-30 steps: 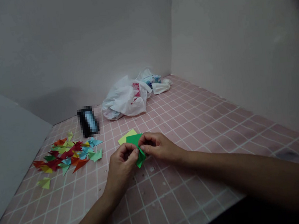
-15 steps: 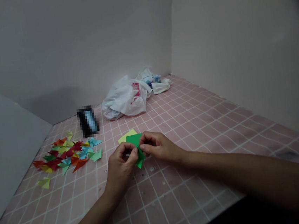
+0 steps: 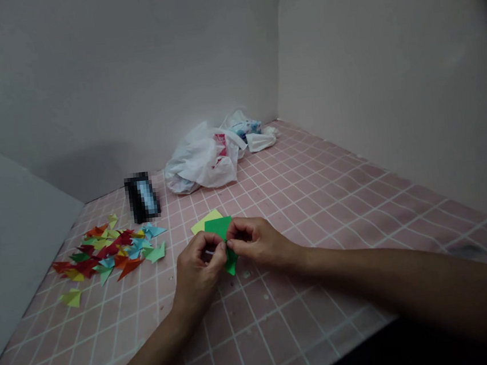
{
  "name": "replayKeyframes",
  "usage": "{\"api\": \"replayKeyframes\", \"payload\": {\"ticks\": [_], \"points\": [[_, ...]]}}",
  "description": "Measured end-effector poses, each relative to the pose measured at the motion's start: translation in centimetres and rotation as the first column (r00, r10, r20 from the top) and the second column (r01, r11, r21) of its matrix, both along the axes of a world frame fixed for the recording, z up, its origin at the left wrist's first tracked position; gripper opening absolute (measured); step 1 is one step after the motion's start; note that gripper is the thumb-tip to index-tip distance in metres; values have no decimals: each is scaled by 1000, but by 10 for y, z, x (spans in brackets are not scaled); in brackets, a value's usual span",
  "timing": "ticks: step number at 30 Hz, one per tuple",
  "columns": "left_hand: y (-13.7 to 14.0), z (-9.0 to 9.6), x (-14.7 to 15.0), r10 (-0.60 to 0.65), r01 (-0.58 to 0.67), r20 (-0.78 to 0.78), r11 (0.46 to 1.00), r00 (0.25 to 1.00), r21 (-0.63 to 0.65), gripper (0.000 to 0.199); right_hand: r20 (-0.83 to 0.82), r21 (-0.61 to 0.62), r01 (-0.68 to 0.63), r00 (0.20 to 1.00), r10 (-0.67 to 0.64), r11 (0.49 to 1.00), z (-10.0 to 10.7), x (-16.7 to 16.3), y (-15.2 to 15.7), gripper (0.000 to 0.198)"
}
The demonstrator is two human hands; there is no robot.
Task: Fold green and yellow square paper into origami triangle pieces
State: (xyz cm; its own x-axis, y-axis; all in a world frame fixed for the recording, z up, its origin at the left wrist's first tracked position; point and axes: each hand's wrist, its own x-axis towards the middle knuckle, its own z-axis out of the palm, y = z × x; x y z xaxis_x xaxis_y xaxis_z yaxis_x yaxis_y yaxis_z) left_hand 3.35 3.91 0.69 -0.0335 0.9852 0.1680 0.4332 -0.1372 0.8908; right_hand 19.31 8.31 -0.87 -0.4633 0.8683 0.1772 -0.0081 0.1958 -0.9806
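Thumb and fingertips of my left hand pinch green paper from the left. Opposite it, my right hand pinches the same paper, the two hands' fingertips almost touching. A pointed green end hangs below the fingers, and the fingers hide the middle part. Just beyond lies a flat green area of paper; I cannot tell whether it joins the held piece. From under it a yellow sheet sticks out on the tablecloth.
Several folded paper pieces in many colours lie heaped at the left. Behind them stands a blurred dark object. A white plastic bag and a blue-and-white packet rest by the wall on the pink checked tablecloth.
My right hand's fingertips have shifted slightly down and in towards the left hand's. The pointed green end below the fingers has swung a little to the right.
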Motion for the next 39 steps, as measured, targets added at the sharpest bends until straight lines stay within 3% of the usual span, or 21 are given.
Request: {"api": "replayKeyframes", "payload": {"ticks": [13,19,24,33,39], "points": [[0,-4,-1,-10,11,-24,1000,1000,10,13,0,24,7,1000,-7,1000,2,0,-4,7],[2,-3,-2,-52,55,92,998,994,-26,16,-22,17,16,1000,-15,1000,4,1,-1,7],[2,0,-1,11,-9,83,999,997,-32,13,-35,23,13,999,-12,1000,4,3,2,8],[2,-4,0,142,-151,106,985,984,82,10,-32,-77,-84,996,82,993,2,1,0,11],[2,-6,0,122,-107,-64,973,990,204,3,1,-59,-20,1000,20,998,1,-1,0,10]]}}
